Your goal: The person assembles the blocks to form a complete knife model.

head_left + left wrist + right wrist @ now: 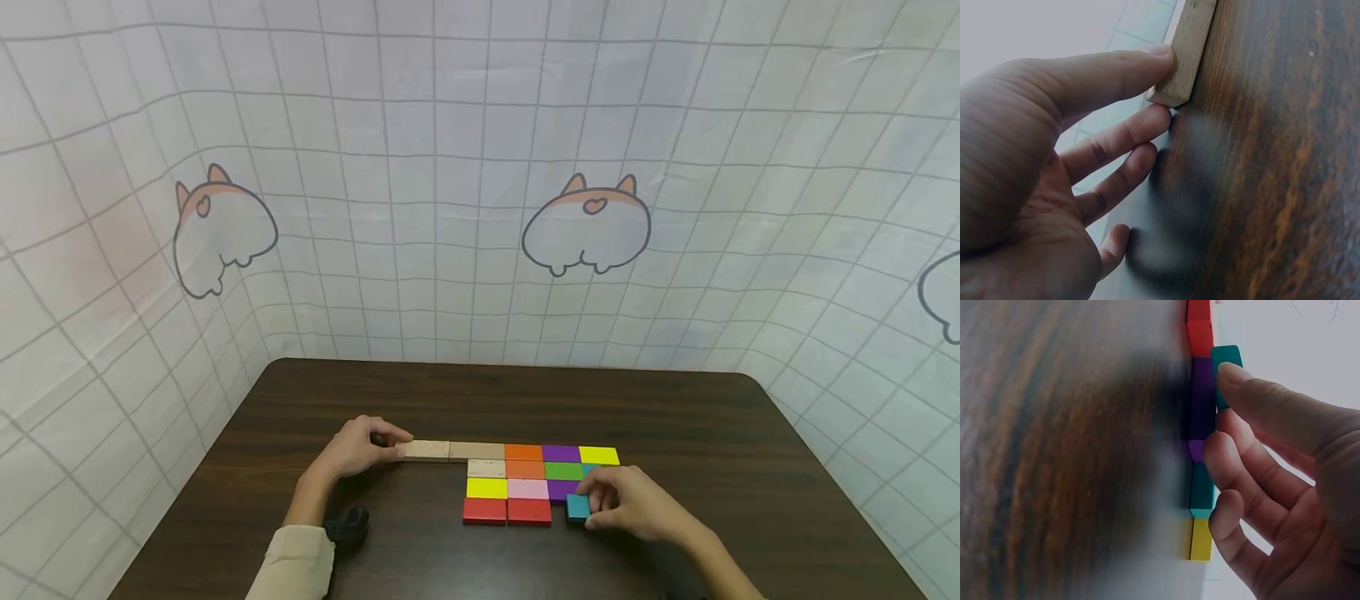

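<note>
My left hand [357, 447] holds the outer end of a plain wooden block [427, 451], at the left of a row of flat blocks. In the left wrist view the thumb lies on the block's side and a fingertip meets its end; the index finger is hidden. My right hand [633, 502] pinches a teal block [577, 507] between thumb and fingers, beside a red block [529, 512]. From the right wrist, this teal block [1229, 356] appears raised over a purple block [1204, 397]. Another teal block [590, 469] is partly covered by the right hand.
Orange [524, 452], green [564, 471], yellow [599, 455] and pink [527, 489] blocks lie edge to edge on the dark wooden table [420, 558]. A black strap-like item [347, 525] is at the left wrist. White gridded cloth [450, 308] surrounds the table's back and sides.
</note>
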### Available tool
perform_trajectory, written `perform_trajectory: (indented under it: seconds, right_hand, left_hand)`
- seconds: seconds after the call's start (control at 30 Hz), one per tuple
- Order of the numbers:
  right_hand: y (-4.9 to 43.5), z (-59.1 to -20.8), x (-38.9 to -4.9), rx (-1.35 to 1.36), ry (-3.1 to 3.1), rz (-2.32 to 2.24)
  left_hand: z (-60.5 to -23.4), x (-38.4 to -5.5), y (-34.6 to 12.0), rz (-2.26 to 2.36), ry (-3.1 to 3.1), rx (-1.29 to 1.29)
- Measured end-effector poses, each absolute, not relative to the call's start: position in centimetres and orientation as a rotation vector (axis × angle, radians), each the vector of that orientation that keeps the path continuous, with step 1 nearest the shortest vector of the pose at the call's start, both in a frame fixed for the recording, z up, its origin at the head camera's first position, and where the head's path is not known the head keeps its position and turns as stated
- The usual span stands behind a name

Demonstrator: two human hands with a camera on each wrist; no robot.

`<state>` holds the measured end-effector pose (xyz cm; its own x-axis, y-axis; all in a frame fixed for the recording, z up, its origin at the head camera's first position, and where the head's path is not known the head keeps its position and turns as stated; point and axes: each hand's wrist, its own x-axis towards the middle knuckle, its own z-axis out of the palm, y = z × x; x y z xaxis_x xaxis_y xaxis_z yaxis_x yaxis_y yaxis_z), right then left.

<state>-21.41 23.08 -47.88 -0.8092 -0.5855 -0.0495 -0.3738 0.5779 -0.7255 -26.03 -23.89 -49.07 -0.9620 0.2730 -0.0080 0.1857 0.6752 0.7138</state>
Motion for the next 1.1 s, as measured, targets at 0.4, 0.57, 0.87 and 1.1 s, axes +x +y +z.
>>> perform_trajectory:
  seconds: [0.4,0.57,0.87,1.1]
  right_hand:
    - [22.4,-48.0,-21.7,-0.791,2.514,-1.002]
    - [22.0,-47.9,-21.7,-0.791,2.539,-0.960]
    - [21.5,-47.5,-21.5,-0.791,2.535,-0.962]
    - [21.5,-47.7,-21.5,-0.798,2.503,-1.005]
  left_hand:
    - [-49.2,-26.1,-23.8,1.170,2.774,0.401]
    - [-49.1,-26.1,-23.8,1.170,2.776,0.397]
    - [-49.1,-26.1,-23.9,1.173,2.765,0.415]
    - [-49.2,-26.1,-23.9,1.172,2.765,0.419]
